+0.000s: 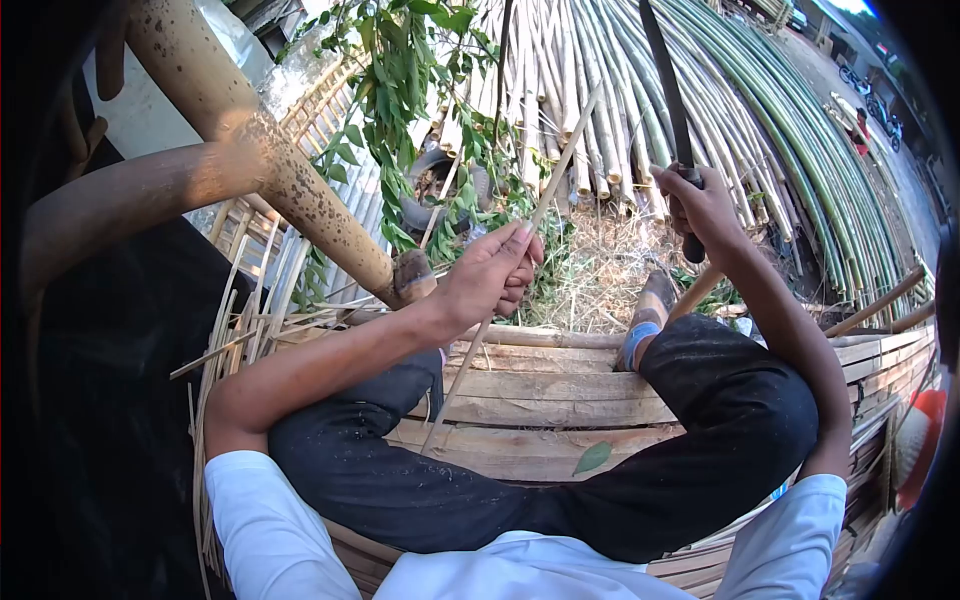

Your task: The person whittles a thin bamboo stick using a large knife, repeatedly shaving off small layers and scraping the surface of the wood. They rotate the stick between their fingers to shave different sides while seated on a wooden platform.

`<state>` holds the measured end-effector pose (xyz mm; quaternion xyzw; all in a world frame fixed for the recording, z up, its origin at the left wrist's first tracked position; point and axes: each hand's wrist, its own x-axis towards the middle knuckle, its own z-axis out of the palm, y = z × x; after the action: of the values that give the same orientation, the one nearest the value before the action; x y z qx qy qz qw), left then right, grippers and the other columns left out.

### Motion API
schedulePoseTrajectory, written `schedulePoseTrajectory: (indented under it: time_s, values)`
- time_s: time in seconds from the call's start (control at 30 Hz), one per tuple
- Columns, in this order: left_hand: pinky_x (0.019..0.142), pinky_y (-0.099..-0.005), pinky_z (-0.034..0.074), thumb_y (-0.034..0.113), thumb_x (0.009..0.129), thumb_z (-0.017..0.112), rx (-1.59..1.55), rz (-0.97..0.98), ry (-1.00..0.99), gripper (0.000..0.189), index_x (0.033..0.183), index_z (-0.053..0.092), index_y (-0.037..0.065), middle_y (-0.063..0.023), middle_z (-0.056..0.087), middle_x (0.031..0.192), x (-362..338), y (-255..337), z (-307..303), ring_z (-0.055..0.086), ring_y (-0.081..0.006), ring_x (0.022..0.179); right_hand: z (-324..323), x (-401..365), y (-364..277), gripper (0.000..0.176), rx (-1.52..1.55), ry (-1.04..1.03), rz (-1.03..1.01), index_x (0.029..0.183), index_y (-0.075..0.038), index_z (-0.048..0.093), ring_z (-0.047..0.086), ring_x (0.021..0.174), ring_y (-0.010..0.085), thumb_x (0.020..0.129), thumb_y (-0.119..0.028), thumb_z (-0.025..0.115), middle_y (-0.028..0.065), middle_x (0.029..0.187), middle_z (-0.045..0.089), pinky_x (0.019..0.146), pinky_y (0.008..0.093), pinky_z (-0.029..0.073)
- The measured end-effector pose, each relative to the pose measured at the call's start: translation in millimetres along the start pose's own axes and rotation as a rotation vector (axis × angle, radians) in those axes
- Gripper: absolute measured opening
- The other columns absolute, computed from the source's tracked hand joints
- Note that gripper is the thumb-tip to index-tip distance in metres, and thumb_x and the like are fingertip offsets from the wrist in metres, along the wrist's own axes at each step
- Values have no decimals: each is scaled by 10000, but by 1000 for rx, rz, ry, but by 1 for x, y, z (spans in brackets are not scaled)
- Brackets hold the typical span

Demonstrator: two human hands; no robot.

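Head camera: my left hand [495, 268] is closed around a bamboo strip [568, 155] slanting between my knees, already slender, while my right hand [704, 208] grips a knife [667, 80] apart from it, and whether any trimming remains I can't tell.

A thin, pale stick [565, 158] slants seven to one o'clock in your left hand [492, 272]; a dark knife [676, 115] in your right hand [706, 208] points near twelve.

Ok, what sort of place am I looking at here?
Probably an outdoor bamboo workyard: long bamboo poles lie in a big spread ahead, split strips are bundled at the left, and the person sits on a slatted bamboo platform, a long blade in the right hand.
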<state>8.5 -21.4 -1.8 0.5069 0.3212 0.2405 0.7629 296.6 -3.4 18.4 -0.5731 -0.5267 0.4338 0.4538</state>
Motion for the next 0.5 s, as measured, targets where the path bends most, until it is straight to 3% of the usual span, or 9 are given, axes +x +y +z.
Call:
schedulePoseTrajectory:
  time_s: [0.1, 0.2, 0.3, 0.4, 0.5]
  values:
    - [480, -169, 277, 337, 1009, 340, 33, 43, 64, 302, 1032, 471, 65, 47, 326, 684, 2, -3, 2, 288, -32, 550, 15, -3, -5, 313, -536, -104, -378, 698, -12, 566, 378, 485, 95, 884, -259, 612, 13, 526, 460, 460, 309, 317]
    - [526, -171, 323, 291, 1000, 396, 123, 107, 72, 300, 1141, 490, 44, 40, 371, 725, 4, -5, 1, 331, -34, 587, 32, -14, -24, 236, -862, -214, -399, 746, -28, 616, 539, 459, 220, 830, -248, 632, 101, 528, 548, 495, 375, 410]
    - [538, -177, 343, 264, 975, 474, 186, 190, 89, 283, 1147, 527, 46, 35, 411, 734, 4, -6, 1, 358, -31, 605, 42, -15, -22, 144, -966, -254, -593, 765, -82, 641, 621, 538, 274, 775, -226, 650, 89, 570, 601, 551, 400, 492]
    - [514, -186, 340, 277, 954, 518, 177, 213, 132, 243, 1034, 566, 52, 36, 429, 706, 4, -5, 1, 356, -33, 577, 50, -17, -25, 126, -1019, -262, -651, 757, -70, 631, 604, 519, 287, 738, -181, 687, 91, 548, 580, 520, 398, 457]
    - [478, -186, 327, 287, 936, 551, 195, 115, 222, 226, 903, 560, 63, 39, 435, 670, -4, 4, 7, 341, -36, 539, 54, -19, -28, 119, -1064, -253, -689, 763, -96, 631, 612, 524, 275, 730, -198, 681, 80, 562, 592, 506, 399, 474]
